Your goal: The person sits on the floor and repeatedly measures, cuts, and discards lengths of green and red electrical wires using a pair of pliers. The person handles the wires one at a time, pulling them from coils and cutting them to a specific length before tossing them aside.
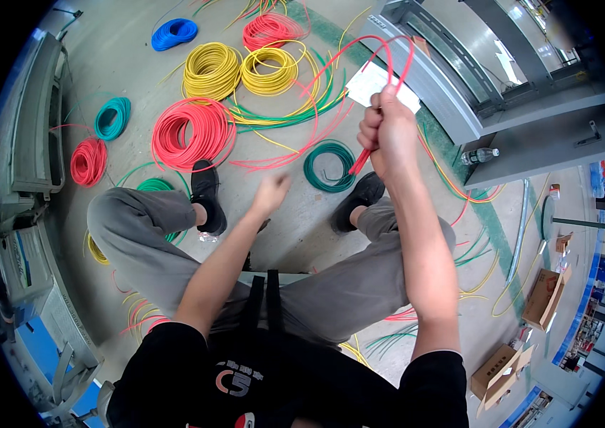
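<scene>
My right hand (388, 128) is raised at the right of centre, closed round a bundle of red wires (408, 60). The wires loop up above the fist, and their lower ends stick out beneath it. Lower and to the left, over the floor between my shoes, hovers my left hand (271, 192). Motion smears its fingers, so what they hold, if anything, does not show. Just beyond it lie loose red wires (302, 150). A dark green wire coil (327, 165) rests on the floor between the two hands.
Red (174, 135), yellow (211, 69), blue (174, 33) and teal (112, 118) wire coils lie ahead and left. A white paper (366, 84) is behind my right hand, beside a grey metal frame (431, 78). A plastic bottle (479, 155) and cardboard boxes (545, 296) are at right.
</scene>
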